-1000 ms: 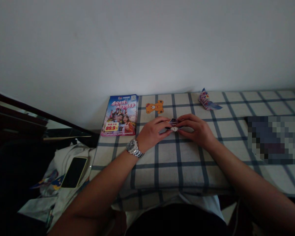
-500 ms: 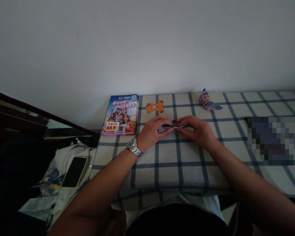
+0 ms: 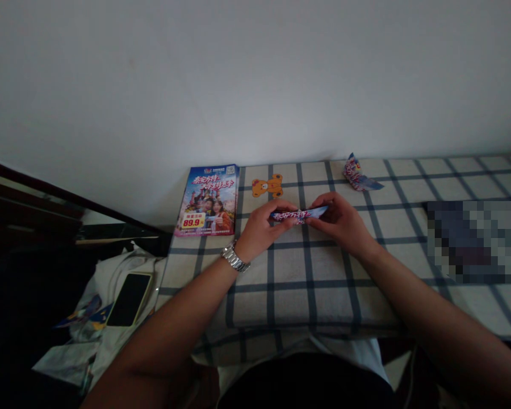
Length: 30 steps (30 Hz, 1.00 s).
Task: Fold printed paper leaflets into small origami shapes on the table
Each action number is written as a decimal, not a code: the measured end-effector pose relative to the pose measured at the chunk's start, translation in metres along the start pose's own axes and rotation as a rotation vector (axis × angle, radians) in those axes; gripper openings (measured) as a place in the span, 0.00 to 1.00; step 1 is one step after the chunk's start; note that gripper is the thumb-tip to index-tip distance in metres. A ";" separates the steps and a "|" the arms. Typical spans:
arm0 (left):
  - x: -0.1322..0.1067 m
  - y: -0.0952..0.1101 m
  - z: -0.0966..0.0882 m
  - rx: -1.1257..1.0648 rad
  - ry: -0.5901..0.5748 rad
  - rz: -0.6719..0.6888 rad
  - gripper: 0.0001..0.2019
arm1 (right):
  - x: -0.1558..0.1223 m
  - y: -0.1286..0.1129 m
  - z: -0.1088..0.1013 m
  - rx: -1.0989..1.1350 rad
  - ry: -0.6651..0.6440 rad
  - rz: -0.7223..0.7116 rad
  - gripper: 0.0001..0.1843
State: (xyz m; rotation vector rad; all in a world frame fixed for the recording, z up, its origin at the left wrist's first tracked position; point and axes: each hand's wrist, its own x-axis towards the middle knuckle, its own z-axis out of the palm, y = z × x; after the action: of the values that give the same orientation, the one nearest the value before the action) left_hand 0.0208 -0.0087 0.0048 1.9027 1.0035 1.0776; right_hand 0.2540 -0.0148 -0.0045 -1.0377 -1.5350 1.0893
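Between my two hands is a folded paper flyer [image 3: 300, 215], a narrow blue and pink strip with large white lettering facing me. My left hand [image 3: 267, 223], with a steel watch at the wrist, pinches its left part between thumb and fingers. My right hand [image 3: 339, 220] is closed on its right part; some of those fingertips are hidden behind the paper. Both hands are just above the checked tablecloth [image 3: 289, 304]. Beyond them lies a folded paper shape [image 3: 359, 175] in similar print, with pointed ends.
A stack of printed flyers [image 3: 208, 200] lies at the table's left edge, beside an orange bear cutout [image 3: 267, 186]. To the right is a dark, pixelated flat item [image 3: 468, 241]. Lower left, a phone [image 3: 129, 299] rests on white bags. A wall [image 3: 255, 79] borders the table's far side.
The folded flyer has turned in my hands, so its lettered face now shows where a thin dark edge showed before. My fingers have shifted slightly around it.
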 end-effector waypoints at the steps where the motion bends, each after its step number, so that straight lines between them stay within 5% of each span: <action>1: 0.000 0.000 0.000 -0.013 -0.004 -0.011 0.09 | 0.000 0.000 0.000 0.004 0.000 0.005 0.23; 16: 0.000 0.003 0.002 0.029 0.015 0.007 0.07 | 0.001 -0.003 -0.002 -0.056 -0.053 0.165 0.19; 30: 0.000 0.000 0.001 -0.064 -0.022 -0.015 0.07 | 0.001 -0.001 -0.007 -0.047 -0.056 0.127 0.17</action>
State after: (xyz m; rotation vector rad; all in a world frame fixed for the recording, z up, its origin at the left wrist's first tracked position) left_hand 0.0217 -0.0091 0.0044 1.8484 0.9587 1.0659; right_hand 0.2601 -0.0126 -0.0025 -1.1587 -1.5630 1.1829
